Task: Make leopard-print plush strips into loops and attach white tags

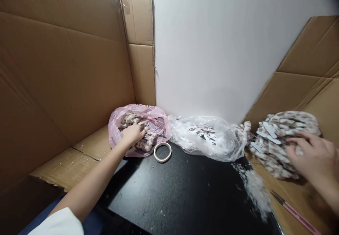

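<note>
My left hand (132, 135) reaches into a pink plastic bag (114, 129) on the left, its fingers closed on a fluffy brown-and-white strip (148, 144); the fingertips are partly hidden. More fluffy pieces (129, 117) lie in the same bag. On the right, my right hand (312, 155) is over a heap of fluffy brown-and-white strips (280, 166), slightly blurred. Its thumb and fingers stand apart, with nothing visibly gripped. Several flat white tabs (270, 130) show on the heap.
Between the hands lies a clear plastic bag (182, 143) with small white and dark pieces. A tape roll (162, 152) rests on the black table (180, 196). White fluff (256, 192) and pink-handled scissors or snips (296, 215) lie at right. Cardboard walls (66, 69) flank the table.
</note>
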A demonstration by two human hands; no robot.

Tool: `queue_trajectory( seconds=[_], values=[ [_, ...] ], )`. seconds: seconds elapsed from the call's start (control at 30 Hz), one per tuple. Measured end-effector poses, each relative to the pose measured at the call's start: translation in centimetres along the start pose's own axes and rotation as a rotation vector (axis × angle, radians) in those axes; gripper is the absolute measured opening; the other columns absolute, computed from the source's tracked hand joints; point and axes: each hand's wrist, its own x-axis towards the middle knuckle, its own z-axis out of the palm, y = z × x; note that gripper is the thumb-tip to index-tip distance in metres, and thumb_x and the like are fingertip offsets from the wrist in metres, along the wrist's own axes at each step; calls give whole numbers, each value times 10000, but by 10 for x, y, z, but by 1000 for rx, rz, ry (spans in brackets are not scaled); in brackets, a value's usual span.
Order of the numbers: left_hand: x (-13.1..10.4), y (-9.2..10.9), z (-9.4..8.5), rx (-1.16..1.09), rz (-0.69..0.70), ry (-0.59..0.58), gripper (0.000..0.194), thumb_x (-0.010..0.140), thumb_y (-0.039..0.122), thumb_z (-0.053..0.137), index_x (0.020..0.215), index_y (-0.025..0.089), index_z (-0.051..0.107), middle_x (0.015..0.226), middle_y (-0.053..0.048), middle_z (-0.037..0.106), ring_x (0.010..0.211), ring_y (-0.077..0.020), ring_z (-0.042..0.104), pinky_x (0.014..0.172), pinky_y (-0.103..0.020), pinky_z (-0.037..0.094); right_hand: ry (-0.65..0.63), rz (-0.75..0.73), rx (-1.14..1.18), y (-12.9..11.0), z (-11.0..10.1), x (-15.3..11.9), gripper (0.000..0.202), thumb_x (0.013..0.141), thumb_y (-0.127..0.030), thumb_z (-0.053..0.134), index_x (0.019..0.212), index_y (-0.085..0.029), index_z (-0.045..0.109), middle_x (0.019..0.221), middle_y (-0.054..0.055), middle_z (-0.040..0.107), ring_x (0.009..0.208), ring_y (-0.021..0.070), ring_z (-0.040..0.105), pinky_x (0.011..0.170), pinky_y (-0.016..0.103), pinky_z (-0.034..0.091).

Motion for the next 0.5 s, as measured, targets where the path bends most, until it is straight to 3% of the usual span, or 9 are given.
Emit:
queue_trajectory(
  seconds=[0.07,0.17,0.23,0.33,0.5],
  values=[
    [4,-6,9,-22,-31,-24,318,924,324,569,1184,140,576,1181,-96,600,1021,-232,611,858,-432,530,58,-110,-27,-32,5,-8,188,738,-292,473,709,-295,658,1050,150,692,998,355,610,781,504,417],
    [8,-5,22,-108,-32,-26,279,908,317,593,1118,134,598,1118,-91,621,973,-214,618,835,-418,529,-37,-237,68,-89,8,-18,144,746,-244,517,703,-294,645,1049,114,692,948,318,622,797,469,456],
    [12,-4,21,-187,-9,-17,190,868,275,620,930,96,635,967,-98,651,903,-230,622,789,-395,510,-91,-271,164,-127,5,-25,126,760,-215,535,749,-270,648,1056,98,681,979,314,615,847,478,457],
    [15,-4,3,-342,77,-23,203,792,232,586,623,122,563,694,-86,618,769,-252,605,689,-334,452,-126,-241,324,-175,-1,-35,123,779,-186,542,780,-265,637,1077,78,662,995,293,607,872,465,457],
    [0,13,-26,-676,327,-120,201,787,313,416,706,163,523,693,-16,564,657,-157,524,595,-238,410,-270,-137,622,-219,8,-40,138,819,-174,524,850,-257,630,1034,68,658,1012,273,601,896,446,452]
  ],
)
